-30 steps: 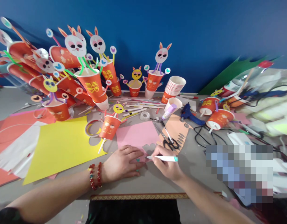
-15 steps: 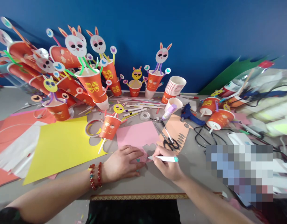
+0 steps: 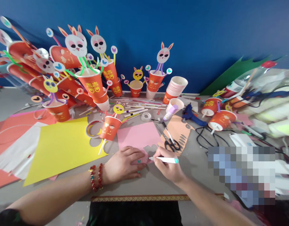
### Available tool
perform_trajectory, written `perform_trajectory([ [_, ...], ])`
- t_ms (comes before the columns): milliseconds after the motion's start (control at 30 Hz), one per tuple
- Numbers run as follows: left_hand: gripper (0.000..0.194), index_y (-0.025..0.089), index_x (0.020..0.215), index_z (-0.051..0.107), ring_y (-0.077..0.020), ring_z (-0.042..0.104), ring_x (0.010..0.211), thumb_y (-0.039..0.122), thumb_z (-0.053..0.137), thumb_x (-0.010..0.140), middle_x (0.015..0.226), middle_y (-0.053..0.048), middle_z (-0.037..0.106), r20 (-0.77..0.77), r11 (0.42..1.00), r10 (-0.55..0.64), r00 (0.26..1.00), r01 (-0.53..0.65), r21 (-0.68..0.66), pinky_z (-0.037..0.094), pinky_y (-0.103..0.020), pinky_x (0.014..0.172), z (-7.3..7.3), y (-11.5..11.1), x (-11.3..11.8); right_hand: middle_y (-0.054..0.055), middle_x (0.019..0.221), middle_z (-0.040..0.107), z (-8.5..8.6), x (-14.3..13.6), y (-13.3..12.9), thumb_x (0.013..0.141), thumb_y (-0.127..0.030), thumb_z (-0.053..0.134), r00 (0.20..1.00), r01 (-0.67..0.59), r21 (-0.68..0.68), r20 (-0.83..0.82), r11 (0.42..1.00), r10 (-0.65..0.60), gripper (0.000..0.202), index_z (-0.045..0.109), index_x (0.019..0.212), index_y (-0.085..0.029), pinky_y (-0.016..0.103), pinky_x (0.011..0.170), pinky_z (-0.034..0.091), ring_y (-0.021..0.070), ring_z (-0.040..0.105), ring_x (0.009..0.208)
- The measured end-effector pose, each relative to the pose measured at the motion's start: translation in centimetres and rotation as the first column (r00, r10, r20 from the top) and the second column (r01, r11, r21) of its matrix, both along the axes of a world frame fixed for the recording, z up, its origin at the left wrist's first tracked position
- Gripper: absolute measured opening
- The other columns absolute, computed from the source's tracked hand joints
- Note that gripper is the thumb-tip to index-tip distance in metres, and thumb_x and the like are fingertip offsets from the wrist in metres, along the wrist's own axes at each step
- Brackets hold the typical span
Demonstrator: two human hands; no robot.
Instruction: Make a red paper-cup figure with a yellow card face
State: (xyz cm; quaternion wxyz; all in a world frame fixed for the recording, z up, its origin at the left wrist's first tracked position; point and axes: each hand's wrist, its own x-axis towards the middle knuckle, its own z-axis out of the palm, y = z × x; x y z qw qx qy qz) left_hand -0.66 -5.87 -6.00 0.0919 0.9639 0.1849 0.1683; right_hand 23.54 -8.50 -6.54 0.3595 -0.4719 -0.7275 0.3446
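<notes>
My left hand (image 3: 128,163), with red bead bracelets on its wrist, lies flat on a small pink paper piece (image 3: 143,157) on the grey table, fingers spread. A teal mark shows on the paper beside the fingers. My right hand (image 3: 166,164) pinches a white marker (image 3: 166,160) with a teal end. The marker's tip is at the right edge of the small pink piece. Just behind both hands lies a larger pink sheet (image 3: 138,135) with a cut front edge.
Black scissors (image 3: 172,145) and a pen lie on orange paper (image 3: 182,127). A yellow sheet (image 3: 60,147) is at left. Decorated red cups (image 3: 90,84) stand at the back left. A blue glue gun (image 3: 192,116) and cables are at right.
</notes>
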Motion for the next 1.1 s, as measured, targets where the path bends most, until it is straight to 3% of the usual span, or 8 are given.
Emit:
perform_trajectory([
  [567, 0.038, 0.023, 0.120, 0.064, -0.0271, 0.056, 0.118, 0.049, 0.053, 0.095, 0.128, -0.011, 0.065, 0.010, 1.000, -0.002, 1.000, 0.003, -0.006, 0.043, -0.042, 0.100, 0.13, 0.04, 0.05, -0.002, 0.061, 0.053, 0.41, -0.07, 0.09, 0.085, -0.016, 0.053, 0.999, -0.041, 0.022, 0.032, 0.999, 0.040, 0.017, 0.050, 0.069, -0.021, 0.026, 0.054, 0.035, 0.0135, 0.049, 0.056],
  [733, 0.037, 0.023, 0.121, 0.063, -0.0273, 0.056, 0.120, 0.048, 0.053, 0.095, 0.131, -0.010, 0.064, -0.001, 1.000, -0.003, 1.000, 0.003, -0.008, 0.044, -0.042, 0.099, 0.20, 0.04, 0.03, -0.004, 0.060, 0.050, 0.60, -0.05, 0.00, 0.087, -0.015, 0.051, 0.999, 0.019, 0.032, -0.031, 0.999, -0.018, 0.017, 0.050, 0.071, -0.022, 0.025, 0.051, 0.034, 0.0119, 0.047, 0.052],
  [1100, 0.037, 0.023, 0.119, 0.064, -0.0267, 0.056, 0.119, 0.048, 0.054, 0.094, 0.128, -0.011, 0.064, 0.016, 1.000, -0.003, 1.000, 0.004, -0.008, 0.044, -0.042, 0.100, 0.12, 0.04, 0.02, -0.002, 0.060, 0.054, 0.76, -0.39, 0.33, 0.088, -0.018, 0.053, 0.998, -0.055, 0.040, 0.033, 0.998, 0.054, 0.017, 0.051, 0.071, -0.021, 0.025, 0.052, 0.036, 0.0137, 0.050, 0.055],
])
